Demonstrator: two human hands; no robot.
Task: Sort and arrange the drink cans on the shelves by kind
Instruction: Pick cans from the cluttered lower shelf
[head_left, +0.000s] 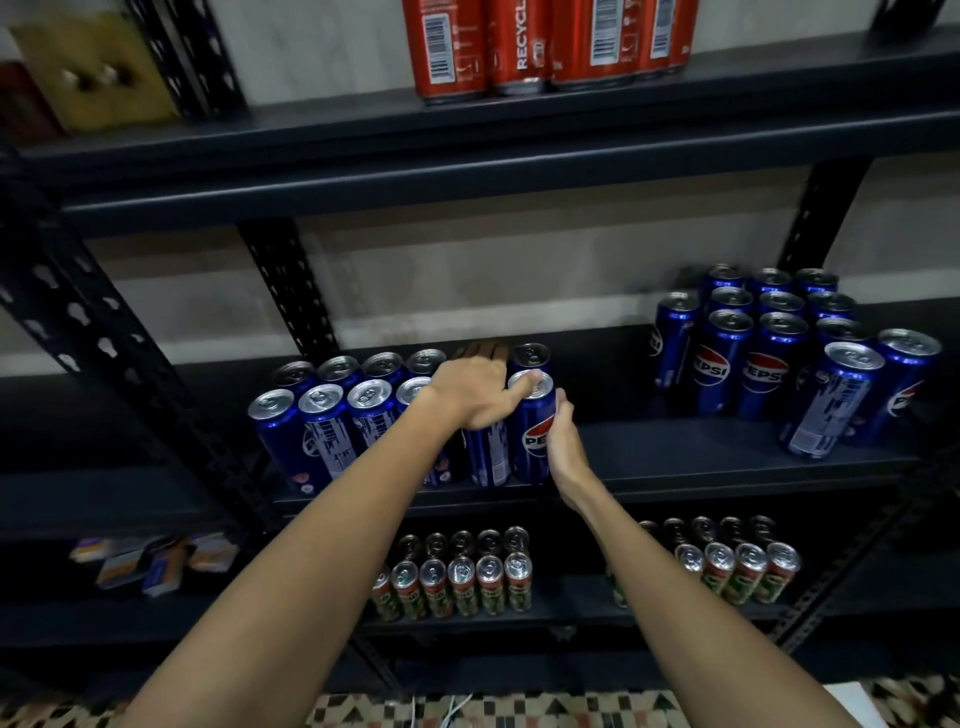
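While the left hand (475, 389) lies flat over the blue aluminium cola cans (332, 415) on the black metal shelf (675, 457), grip released, the right hand (563, 441) clasps the end blue can (532, 441).

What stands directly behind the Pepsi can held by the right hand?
Another blue can stands behind the held Pepsi can; only its top shows. The left hand covers the neighbouring cans.
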